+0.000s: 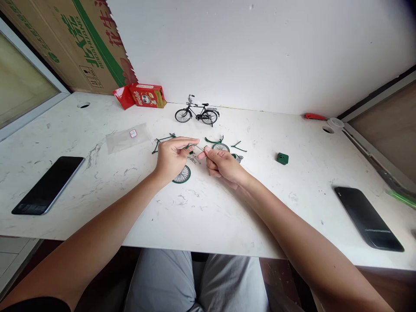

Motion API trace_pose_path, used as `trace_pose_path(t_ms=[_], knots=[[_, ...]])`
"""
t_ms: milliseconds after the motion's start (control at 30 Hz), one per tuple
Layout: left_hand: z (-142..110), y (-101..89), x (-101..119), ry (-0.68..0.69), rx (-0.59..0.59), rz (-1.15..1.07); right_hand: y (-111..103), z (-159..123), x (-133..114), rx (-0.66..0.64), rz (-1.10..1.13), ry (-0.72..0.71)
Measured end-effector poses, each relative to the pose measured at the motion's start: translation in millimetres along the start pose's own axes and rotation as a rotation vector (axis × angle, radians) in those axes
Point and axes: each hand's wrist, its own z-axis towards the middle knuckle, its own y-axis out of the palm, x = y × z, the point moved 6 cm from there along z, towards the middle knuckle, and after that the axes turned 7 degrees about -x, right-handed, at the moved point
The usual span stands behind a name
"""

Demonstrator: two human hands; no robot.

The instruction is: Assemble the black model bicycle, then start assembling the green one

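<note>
My left hand (172, 157) is closed in a pinch on a small silvery bicycle part (191, 145); its exact kind is hidden by the fingers. My right hand (224, 164) grips a thin metal rod (199, 147), like a small screwdriver shaft, whose tip meets that part. Beneath and around the hands lie model bicycle pieces: a green frame (157, 145), a green-rimmed wheel (182, 175) partly covered by my left hand, small silvery parts (194, 158), a second wheel (221, 147), a green mudguard (212, 140) and a green fork-shaped piece (238, 145).
A black model bicycle (197, 113) stands upright behind the hands. Red box (147, 96), clear plastic bag (126, 138) and phone (48, 185) are on the left. To the right are a green block (282, 158), a dark phone-like slab (368, 219) and a red object (315, 116).
</note>
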Motion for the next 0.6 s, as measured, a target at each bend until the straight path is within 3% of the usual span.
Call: trace_pose_path(t_ms=[133, 333, 400, 467, 600], knots=[[-0.1, 0.4, 4.9, 0.036, -0.007, -0.006, 6.0, -3.0, -1.0, -0.039, 0.11, 0.07], [3.5, 0.3, 1.0, 0.001, -0.026, -0.01, 7.8, -2.1, -3.8, -0.057, 0.124, 0.051], [6.9, -1.8, -9.0, -0.08, -0.027, -0.072, 2.7, 0.6, -2.7, -0.004, 0.072, 0.014], [10.8, -4.1, -21.7, -0.203, -0.021, -0.244, -7.3, 2.0, -3.9, 0.131, -0.009, -0.078], [15.4, -0.7, -34.3, -0.402, -0.077, -0.535, -16.9, -2.0, -10.2, 0.341, -0.342, -0.263]])
